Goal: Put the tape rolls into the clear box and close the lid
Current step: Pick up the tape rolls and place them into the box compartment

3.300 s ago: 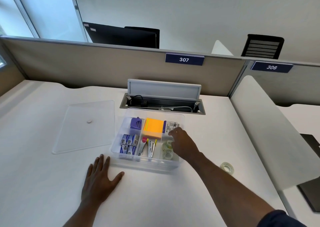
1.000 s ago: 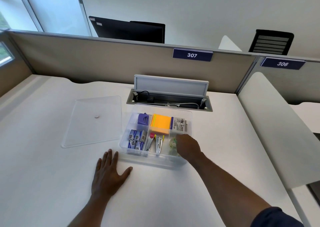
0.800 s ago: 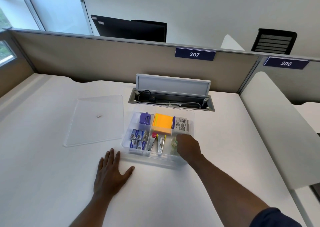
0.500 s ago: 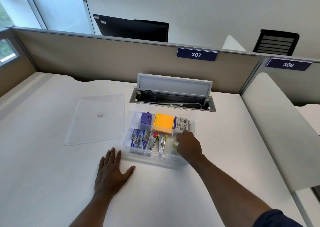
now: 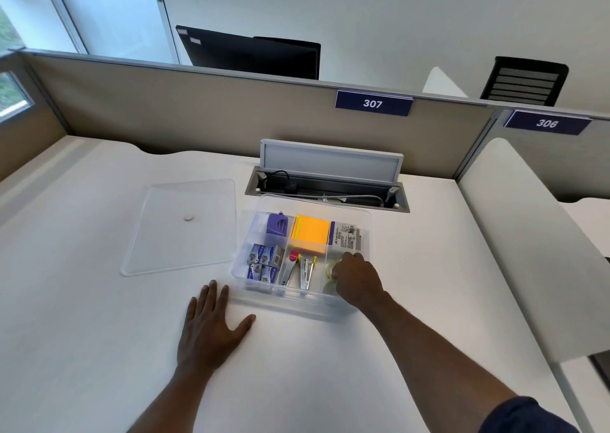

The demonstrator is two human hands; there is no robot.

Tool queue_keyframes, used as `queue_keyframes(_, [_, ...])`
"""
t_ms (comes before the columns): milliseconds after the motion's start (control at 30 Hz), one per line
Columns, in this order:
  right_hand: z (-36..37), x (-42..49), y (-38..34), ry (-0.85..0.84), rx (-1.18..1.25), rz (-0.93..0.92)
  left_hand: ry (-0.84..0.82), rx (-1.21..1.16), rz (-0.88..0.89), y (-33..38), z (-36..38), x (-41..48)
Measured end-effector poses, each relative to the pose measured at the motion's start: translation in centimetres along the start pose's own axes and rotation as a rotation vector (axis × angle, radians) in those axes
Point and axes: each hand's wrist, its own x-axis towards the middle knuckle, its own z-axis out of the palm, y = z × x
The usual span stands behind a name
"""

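Observation:
The clear box (image 5: 287, 300) stands open in the middle of the white desk, split into compartments. Clear tape rolls (image 5: 330, 268) lie in its right front compartment. My right hand (image 5: 356, 279) reaches into that compartment, fingers curled down around one roll and hiding most of it. My left hand (image 5: 211, 330) rests flat on the desk, fingers spread, just in front of the box's left corner. The clear lid (image 5: 185, 224) lies flat on the desk to the left of the box.
The box also holds orange sticky notes (image 5: 312, 236), a purple item (image 5: 277, 224), staple boxes (image 5: 264, 262) and staplers (image 5: 305, 269). An open cable tray (image 5: 326, 188) sits right behind the box. A white divider panel (image 5: 528, 251) borders the desk on the right.
A tape roll that lay on the desk at the right is no longer in view. My right hand stays in the right front compartment and has crept slightly toward the back. My left hand has not moved.

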Motion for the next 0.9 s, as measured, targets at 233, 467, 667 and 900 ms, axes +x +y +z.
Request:
queue_keyframes(233, [-0.02,0.23,-0.12,-0.044,-0.037,0.008,0.0,0.001,-0.001,0.04,-0.14,0.01])
queue_keyframes(467, [-0.04,0.3,-0.26,0.037,0.084,0.086,-0.004,-0.012,-0.003,0.07,-0.22,-0.02])
queue_keyframes(667, [0.19,0.21,-0.38,0.059,0.153,0.155,-0.003,-0.011,0.0,0.08,-0.28,-0.04])
queue_keyframes(900, [-0.09,0.45,-0.98,0.087,0.017,0.059,-0.003,-0.006,0.002,0.1,-0.21,0.01])
